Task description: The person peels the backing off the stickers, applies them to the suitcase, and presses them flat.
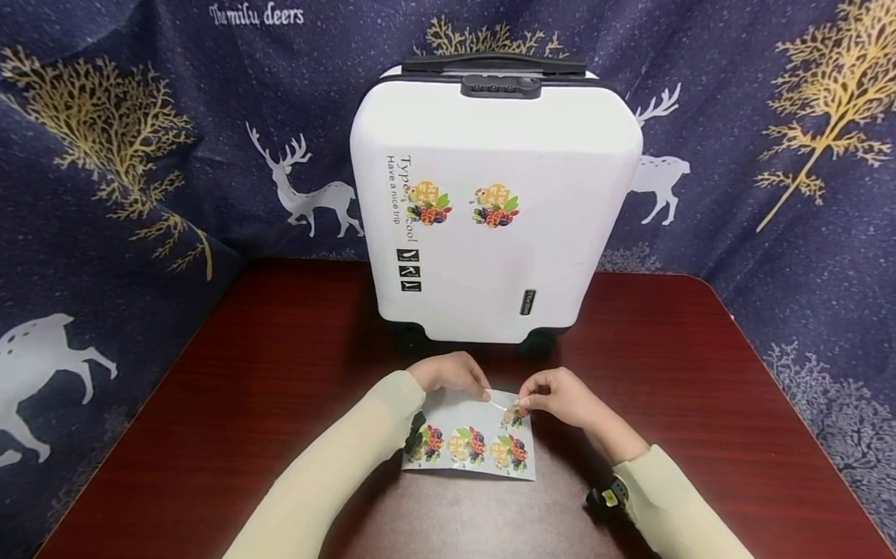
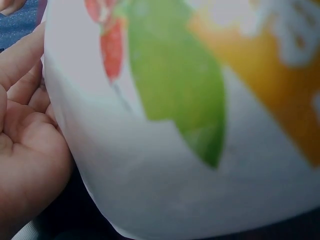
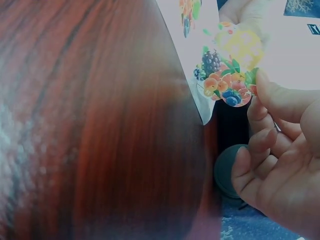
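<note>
A white sheet of fruit stickers (image 1: 461,411) is between both hands over the table, with three stickers along its near edge. My left hand (image 1: 455,373) holds the sheet's far edge between thumb and fingers; in the left wrist view the sheet (image 2: 150,195) fills most of the picture beside that palm (image 2: 30,155). At the sheet's right side, my right hand (image 1: 561,396) pinches the edge of a fruit sticker (image 1: 513,417). The right wrist view shows this sticker (image 3: 225,80) between thumb and forefinger, overlapping the sheet.
Behind the hands a white suitcase (image 1: 486,269) stands upright on the dark red table (image 1: 279,364). Two fruit stickers are on its front, a left one (image 1: 430,204) over printed lettering and a right one (image 1: 496,206). A blue patterned cloth (image 1: 291,97) hangs behind.
</note>
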Demonstrator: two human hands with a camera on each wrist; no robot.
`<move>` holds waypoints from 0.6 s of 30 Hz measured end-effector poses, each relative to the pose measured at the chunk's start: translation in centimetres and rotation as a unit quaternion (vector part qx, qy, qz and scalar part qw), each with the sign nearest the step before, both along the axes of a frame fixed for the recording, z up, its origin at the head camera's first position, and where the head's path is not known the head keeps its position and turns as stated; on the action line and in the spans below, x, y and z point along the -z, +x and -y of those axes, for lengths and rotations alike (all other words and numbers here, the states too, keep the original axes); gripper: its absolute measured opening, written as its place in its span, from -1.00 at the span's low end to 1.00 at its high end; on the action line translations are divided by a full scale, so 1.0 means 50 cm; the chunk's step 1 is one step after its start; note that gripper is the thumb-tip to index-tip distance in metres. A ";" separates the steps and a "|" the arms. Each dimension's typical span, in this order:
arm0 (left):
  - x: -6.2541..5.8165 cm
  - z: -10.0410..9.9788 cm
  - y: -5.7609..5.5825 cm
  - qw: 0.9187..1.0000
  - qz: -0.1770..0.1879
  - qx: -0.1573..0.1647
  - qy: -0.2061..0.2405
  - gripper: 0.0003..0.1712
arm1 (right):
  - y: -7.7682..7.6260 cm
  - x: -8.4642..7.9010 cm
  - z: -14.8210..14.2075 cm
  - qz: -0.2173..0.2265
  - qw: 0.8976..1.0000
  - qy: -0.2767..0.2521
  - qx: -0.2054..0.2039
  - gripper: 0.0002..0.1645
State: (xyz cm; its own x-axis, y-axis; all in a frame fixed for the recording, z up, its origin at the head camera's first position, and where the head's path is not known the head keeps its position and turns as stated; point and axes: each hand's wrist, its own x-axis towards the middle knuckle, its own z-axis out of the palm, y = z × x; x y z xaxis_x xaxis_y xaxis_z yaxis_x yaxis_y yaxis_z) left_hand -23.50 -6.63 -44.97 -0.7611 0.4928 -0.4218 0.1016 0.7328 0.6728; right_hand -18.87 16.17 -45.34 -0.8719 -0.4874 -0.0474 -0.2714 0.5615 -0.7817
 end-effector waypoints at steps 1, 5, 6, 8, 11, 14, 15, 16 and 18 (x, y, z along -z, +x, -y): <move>0.000 0.000 0.000 1.000 0.000 0.000 0.000 -0.76 | 0.001 0.000 0.000 0.003 1.000 -0.001 0.002 -0.90; 0.000 0.001 0.000 1.000 0.003 -0.002 -0.001 -0.76 | 0.001 0.000 -0.003 0.010 1.000 -0.007 0.005 -0.89; 0.000 0.000 0.000 1.000 0.004 -0.003 -0.001 -0.76 | 0.002 0.000 -0.004 0.010 1.000 -0.008 0.005 -0.89; 0.000 0.000 0.000 1.000 0.006 -0.007 -0.001 -0.76 | 0.002 -0.001 -0.007 0.008 1.000 -0.008 0.009 -0.89; -0.001 -0.001 0.000 1.000 0.007 -0.011 0.000 -0.76 | 0.002 0.000 -0.011 0.001 1.000 -0.009 0.017 -0.90; -0.003 -0.002 0.001 1.000 0.006 -0.012 0.001 -0.76 | 0.003 0.004 -0.013 -0.006 0.999 -0.004 0.032 -0.91; -0.002 -0.002 0.001 1.000 0.006 -0.012 0.001 -0.76 | 0.003 0.005 -0.014 -0.005 0.999 -0.004 0.037 -0.91; -0.002 -0.002 0.002 1.000 0.006 -0.012 0.001 -0.76 | 0.004 0.005 -0.015 -0.005 0.999 -0.003 0.042 -0.92; -0.002 -0.002 0.002 1.000 0.006 -0.012 0.003 -0.76 | 0.006 0.007 -0.017 -0.005 0.999 -0.005 0.050 -0.91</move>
